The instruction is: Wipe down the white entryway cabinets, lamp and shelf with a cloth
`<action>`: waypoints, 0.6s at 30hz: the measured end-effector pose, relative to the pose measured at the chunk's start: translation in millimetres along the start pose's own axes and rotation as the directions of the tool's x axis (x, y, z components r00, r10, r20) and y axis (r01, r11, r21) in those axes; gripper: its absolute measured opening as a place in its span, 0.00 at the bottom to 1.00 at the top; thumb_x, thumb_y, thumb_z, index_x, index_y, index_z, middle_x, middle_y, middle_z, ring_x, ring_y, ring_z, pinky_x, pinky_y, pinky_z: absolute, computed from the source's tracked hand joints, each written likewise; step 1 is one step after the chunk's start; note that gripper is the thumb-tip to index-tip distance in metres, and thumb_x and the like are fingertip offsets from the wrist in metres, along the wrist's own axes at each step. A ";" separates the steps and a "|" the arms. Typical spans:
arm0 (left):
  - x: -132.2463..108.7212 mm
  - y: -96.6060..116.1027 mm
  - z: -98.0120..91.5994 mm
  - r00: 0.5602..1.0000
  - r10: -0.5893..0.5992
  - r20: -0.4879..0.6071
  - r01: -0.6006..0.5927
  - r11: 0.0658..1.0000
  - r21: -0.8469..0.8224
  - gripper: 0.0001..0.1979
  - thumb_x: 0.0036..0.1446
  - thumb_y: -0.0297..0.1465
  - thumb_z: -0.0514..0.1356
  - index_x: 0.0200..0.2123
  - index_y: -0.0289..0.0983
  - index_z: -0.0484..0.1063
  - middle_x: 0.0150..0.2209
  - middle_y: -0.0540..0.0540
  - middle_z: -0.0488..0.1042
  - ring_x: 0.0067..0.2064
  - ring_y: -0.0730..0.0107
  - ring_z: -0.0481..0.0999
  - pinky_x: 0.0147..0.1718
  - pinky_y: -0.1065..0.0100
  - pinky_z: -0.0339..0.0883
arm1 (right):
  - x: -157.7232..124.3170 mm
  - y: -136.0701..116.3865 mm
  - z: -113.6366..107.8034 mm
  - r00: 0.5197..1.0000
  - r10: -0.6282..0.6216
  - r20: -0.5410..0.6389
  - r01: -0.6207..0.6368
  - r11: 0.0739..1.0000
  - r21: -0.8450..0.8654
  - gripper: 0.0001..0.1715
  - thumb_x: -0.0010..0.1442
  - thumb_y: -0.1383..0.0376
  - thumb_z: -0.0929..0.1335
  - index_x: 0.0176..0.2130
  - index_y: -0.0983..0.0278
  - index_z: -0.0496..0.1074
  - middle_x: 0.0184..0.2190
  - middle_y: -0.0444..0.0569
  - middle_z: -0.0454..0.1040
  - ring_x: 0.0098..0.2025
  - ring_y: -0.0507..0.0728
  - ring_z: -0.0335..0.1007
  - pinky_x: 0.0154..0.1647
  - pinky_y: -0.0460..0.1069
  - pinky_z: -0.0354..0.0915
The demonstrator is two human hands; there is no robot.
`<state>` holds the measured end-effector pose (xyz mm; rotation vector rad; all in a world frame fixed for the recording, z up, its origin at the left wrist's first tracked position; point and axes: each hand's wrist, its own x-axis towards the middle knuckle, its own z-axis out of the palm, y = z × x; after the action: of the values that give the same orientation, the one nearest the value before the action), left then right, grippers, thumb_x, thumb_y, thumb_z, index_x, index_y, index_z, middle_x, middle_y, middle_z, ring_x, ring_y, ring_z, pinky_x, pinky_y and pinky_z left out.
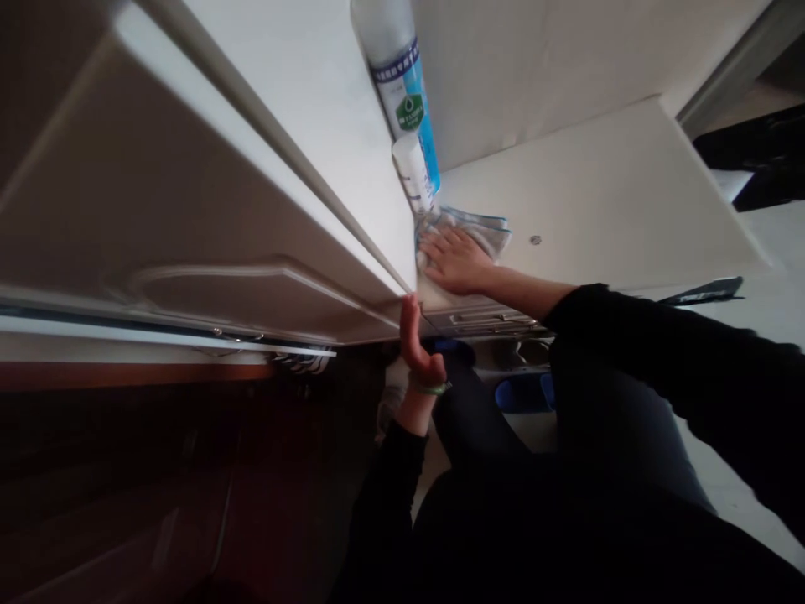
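Observation:
My right hand (pixel 458 258) presses a folded grey-white cloth (pixel 494 235) with blue edging onto a white cabinet top (pixel 604 201). Its fingers are spread over the cloth, near the corner where the top meets a white upright panel. My left hand (pixel 420 340), seen edge-on with a green bracelet (pixel 431 387) at the wrist, has its fingers stretched up against the panel's lower edge. Just beyond the cloth are a small white bottle (pixel 412 172) and a larger bottle (pixel 402 75) with a blue and white label and green emblem.
A cabinet door (pixel 239 210) with a raised moulding fills the left side. Below the top are drawer fronts with metal handles (pixel 503 320). Blue slippers (pixel 521 393) lie on the floor by my legs. Dark objects (pixel 755 155) stand at the right.

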<state>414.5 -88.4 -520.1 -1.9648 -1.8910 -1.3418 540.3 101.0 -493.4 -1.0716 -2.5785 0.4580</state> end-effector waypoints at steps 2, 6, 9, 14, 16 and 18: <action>-1.6 2.6 -3.5 0.989 0.080 -0.124 -0.099 0.983 -0.153 0.50 0.73 0.58 0.28 0.81 0.31 0.53 0.77 0.31 0.66 0.81 0.48 0.61 0.77 0.48 0.64 | 6.3 -15.8 15.3 0.994 0.066 -0.090 -0.065 0.998 0.016 0.43 0.75 0.50 0.63 0.76 0.73 0.65 0.81 0.61 0.56 0.84 0.76 0.46 0.85 0.74 0.46; 18.5 14.6 -5.5 0.968 0.147 -0.202 -0.206 0.927 -0.314 0.44 0.75 0.58 0.37 0.81 0.38 0.56 0.80 0.37 0.62 0.82 0.46 0.58 0.79 0.46 0.60 | -37.0 -50.6 37.7 0.981 -0.008 -0.194 0.009 1.000 0.005 0.39 0.74 0.54 0.67 0.73 0.74 0.70 0.78 0.64 0.62 0.82 0.77 0.51 0.84 0.71 0.52; 46.2 24.6 2.8 0.975 0.190 -0.117 -0.217 0.933 -0.288 0.46 0.75 0.59 0.36 0.81 0.34 0.55 0.79 0.35 0.63 0.83 0.46 0.58 0.80 0.46 0.57 | -72.6 -59.8 40.2 0.968 -0.114 -0.224 0.109 0.993 -0.036 0.31 0.77 0.62 0.65 0.73 0.70 0.73 0.76 0.60 0.66 0.80 0.72 0.57 0.83 0.68 0.57; 87.0 26.5 35.9 0.963 0.263 0.056 -0.245 0.945 -0.217 0.41 0.79 0.53 0.41 0.79 0.30 0.59 0.76 0.31 0.67 0.83 0.51 0.56 0.81 0.51 0.53 | -115.5 -16.2 15.4 0.947 -0.189 -0.260 0.191 0.981 -0.017 0.27 0.79 0.61 0.66 0.73 0.54 0.75 0.76 0.46 0.67 0.80 0.65 0.60 0.81 0.66 0.61; 94.9 21.0 48.7 0.958 0.271 0.092 -0.249 0.947 -0.203 0.37 0.81 0.49 0.44 0.79 0.31 0.60 0.76 0.31 0.68 0.84 0.55 0.55 0.81 0.53 0.53 | -147.2 16.6 -3.5 0.953 -0.094 -0.288 0.088 0.996 -0.031 0.29 0.78 0.64 0.66 0.73 0.50 0.74 0.77 0.43 0.65 0.81 0.64 0.58 0.81 0.67 0.61; 98.1 13.8 57.8 0.959 0.256 0.118 -0.234 0.957 -0.173 0.37 0.81 0.49 0.44 0.79 0.31 0.59 0.77 0.31 0.67 0.84 0.57 0.54 0.81 0.52 0.53 | -188.4 51.8 -24.4 0.946 0.033 -0.323 -0.056 0.996 -0.064 0.29 0.78 0.65 0.64 0.73 0.49 0.74 0.78 0.41 0.64 0.81 0.64 0.58 0.82 0.67 0.60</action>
<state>439.6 18.3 -486.4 -2.3365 -1.5649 -1.3492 708.9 3.6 -522.5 -1.1265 -2.3012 0.1810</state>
